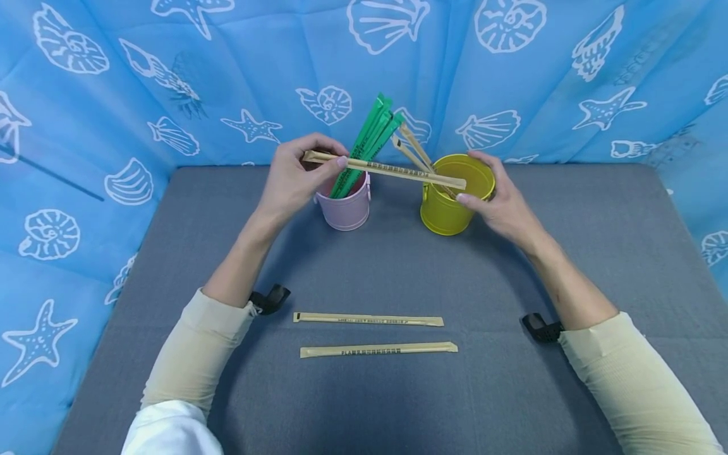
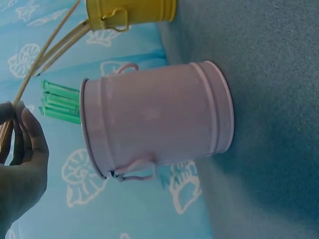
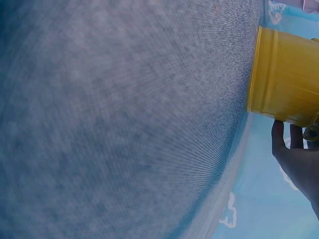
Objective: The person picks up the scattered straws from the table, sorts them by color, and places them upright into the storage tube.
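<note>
My left hand [image 1: 296,174] pinches a long paper-wrapped straw [image 1: 404,170] between thumb and fingers. Held nearly level, the straw crosses in front of the green wrapped straws [image 1: 372,129], its far end over the yellow bucket [image 1: 446,218]. My right hand [image 1: 503,202] grips that bucket at its right side, thumb by the front rim, as the right wrist view also shows its fingers [image 3: 278,132] against the wall. A few tan straws [image 1: 418,148] lean out of the yellow bucket. Below my left hand stands the pink bucket [image 2: 154,112] containing the green straws.
Two tan wrapped straws, an upper one [image 1: 366,319] and a lower one [image 1: 378,349], lie side by side on the grey table [image 1: 370,265] nearer to me. A blue shell-patterned cloth [image 1: 273,57] hangs close behind the buckets.
</note>
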The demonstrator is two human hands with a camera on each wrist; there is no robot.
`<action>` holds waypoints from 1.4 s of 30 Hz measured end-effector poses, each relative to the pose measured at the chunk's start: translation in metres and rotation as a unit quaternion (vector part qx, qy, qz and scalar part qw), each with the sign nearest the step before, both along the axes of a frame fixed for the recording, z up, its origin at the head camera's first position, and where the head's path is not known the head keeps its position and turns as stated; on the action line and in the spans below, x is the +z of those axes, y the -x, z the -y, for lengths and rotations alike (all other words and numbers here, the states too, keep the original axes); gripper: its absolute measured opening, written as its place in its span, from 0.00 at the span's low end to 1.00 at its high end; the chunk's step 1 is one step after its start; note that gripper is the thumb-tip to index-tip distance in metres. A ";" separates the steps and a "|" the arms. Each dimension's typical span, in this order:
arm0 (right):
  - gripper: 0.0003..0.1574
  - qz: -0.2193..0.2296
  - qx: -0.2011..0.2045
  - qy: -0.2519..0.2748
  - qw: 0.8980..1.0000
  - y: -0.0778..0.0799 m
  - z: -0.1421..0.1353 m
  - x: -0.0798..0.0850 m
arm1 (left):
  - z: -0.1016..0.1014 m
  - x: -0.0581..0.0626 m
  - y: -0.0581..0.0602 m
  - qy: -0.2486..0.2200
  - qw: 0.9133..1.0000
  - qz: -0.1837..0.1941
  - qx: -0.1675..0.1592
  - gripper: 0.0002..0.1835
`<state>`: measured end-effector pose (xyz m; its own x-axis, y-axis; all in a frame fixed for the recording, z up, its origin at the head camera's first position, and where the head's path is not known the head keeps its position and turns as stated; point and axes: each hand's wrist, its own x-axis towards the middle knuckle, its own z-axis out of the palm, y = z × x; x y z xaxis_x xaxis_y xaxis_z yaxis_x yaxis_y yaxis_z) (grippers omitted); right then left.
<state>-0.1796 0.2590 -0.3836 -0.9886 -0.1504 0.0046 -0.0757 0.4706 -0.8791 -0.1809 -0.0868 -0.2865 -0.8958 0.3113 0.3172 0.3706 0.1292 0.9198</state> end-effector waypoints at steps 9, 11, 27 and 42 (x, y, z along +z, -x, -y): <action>0.49 0.003 -0.002 -0.003 1.000 -0.001 0.001 0.001 | -0.013 -0.001 0.005 0.039 0.999 -0.009 -0.007 0.08; 0.49 0.003 -0.002 -0.003 1.000 -0.001 0.001 0.001 | -0.017 -0.001 0.005 0.042 0.999 -0.005 -0.011 0.08; 0.49 0.005 -0.006 0.000 1.000 0.000 0.000 0.000 | -0.046 -0.034 0.030 -0.035 0.996 0.050 -0.060 0.10; 0.50 0.007 -0.006 0.006 1.000 0.000 0.000 0.000 | -0.065 -0.039 0.033 -0.055 0.993 0.093 -0.056 0.10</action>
